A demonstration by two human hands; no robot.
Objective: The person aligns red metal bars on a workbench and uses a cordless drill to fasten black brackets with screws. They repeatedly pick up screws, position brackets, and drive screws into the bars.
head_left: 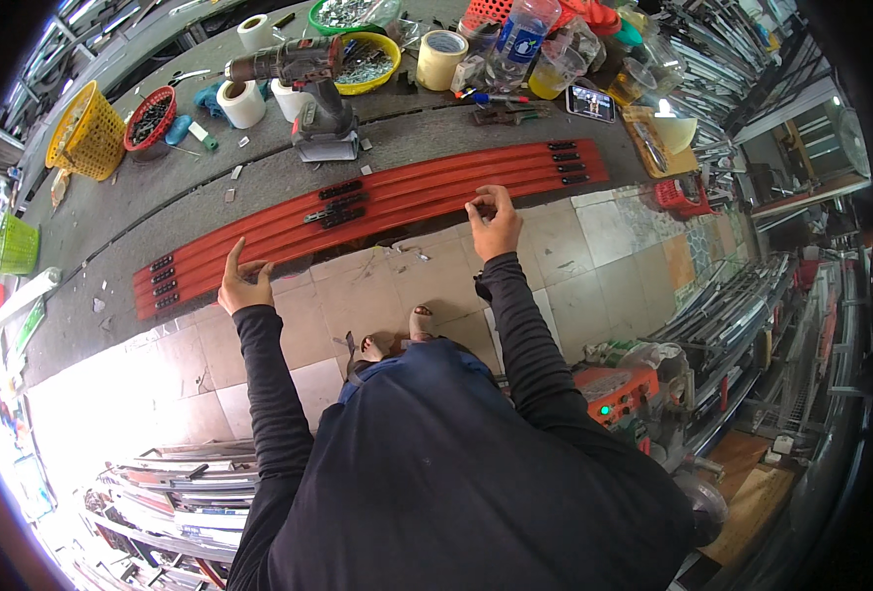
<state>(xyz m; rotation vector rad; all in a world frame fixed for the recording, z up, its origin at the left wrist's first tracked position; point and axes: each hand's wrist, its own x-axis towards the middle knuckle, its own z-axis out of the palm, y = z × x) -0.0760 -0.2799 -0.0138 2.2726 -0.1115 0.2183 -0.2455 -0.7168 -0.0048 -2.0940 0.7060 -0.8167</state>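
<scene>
Several long red metal strips (427,187) lie side by side along the near edge of the grey workbench. Black fittings (164,281) sit at their left ends, and similar black pieces (569,163) at the right ends. More black pieces lie in a cluster (336,205) near the middle. My left hand (246,284) hovers by the strips' near edge, index finger and thumb spread, holding nothing. Toward the right, my right hand (497,225) is raised at the near edge, fingers curled and the thumb tip close to the index finger; whatever is between them is too small to tell.
Behind the strips stands a cordless drill (313,94). Tape rolls (442,59), a yellow basket (84,130), a red basket (150,118), a plastic bottle (520,44) and a phone (590,103) crowd the bench. An orange machine (619,396) is at my right; metal profiles (180,497) lie behind left.
</scene>
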